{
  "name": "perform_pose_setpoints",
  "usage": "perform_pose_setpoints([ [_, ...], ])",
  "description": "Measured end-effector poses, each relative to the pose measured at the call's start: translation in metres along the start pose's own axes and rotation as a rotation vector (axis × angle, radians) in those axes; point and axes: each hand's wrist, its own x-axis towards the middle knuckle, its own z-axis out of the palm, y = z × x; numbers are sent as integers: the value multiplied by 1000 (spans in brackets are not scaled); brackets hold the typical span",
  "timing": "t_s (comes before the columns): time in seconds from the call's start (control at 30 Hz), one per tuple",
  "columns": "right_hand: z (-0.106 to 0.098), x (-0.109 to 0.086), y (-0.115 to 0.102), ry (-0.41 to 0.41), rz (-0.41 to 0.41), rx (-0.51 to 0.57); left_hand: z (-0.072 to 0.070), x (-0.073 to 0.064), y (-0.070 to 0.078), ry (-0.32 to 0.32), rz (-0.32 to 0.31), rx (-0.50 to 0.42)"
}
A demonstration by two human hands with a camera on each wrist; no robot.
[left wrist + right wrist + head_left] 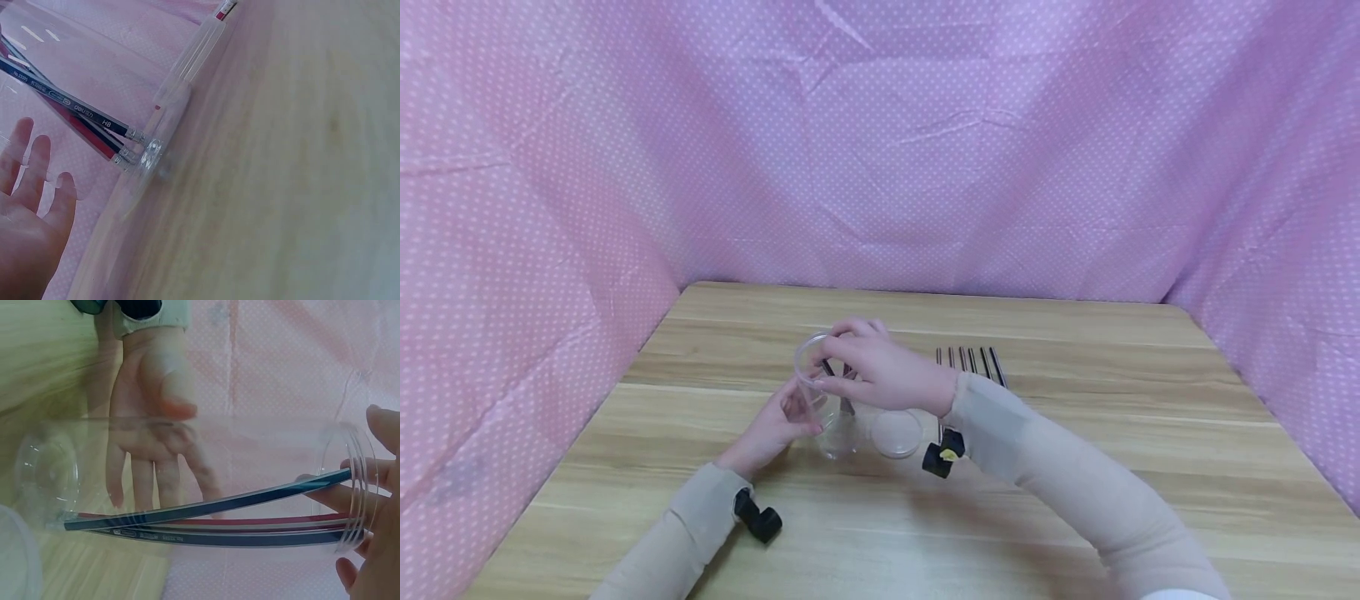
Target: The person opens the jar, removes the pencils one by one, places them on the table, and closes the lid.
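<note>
My left hand (pixel 778 421) holds a clear plastic jar (pixel 837 437) by its side, the jar tilted with its mouth up towards my right hand (pixel 880 367). Through the wall in the right wrist view, the left palm (pixel 147 440) shows behind the jar. Several pencils lie slanted inside: a dark blue pencil (pixel 206 503), a red pencil (pixel 287 522) and others. Their lower ends sit near the jar's bottom. Bent round the jar's mouth, the right fingers are close to the pencils' upper ends; whether they pinch one is hidden.
A round clear lid (pixel 897 434) lies on the wooden table (pixel 1075 517), right of the jar. Beyond it, several pencils (pixel 972 360) lie side by side, partly covered by the right forearm. Pink dotted cloth (pixel 925 167) hangs around the table's back and sides.
</note>
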Motion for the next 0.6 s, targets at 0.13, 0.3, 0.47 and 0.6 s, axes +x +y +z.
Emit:
perform_pose_setpoints([
  [0.13, -3, 5, 1, 0, 26, 6, 0, 1, -1, -2, -9, -14],
  [0.3, -7, 10, -2, 6, 44, -15, 0, 1, -1, 4, -8, -16],
  [0.47, -8, 15, -6, 49, 57, -75, 1, 0, -1, 18, -28, 0],
  [0.6, -9, 20, -7, 74, 80, -99, 0, 1, -2, 20, -29, -4],
])
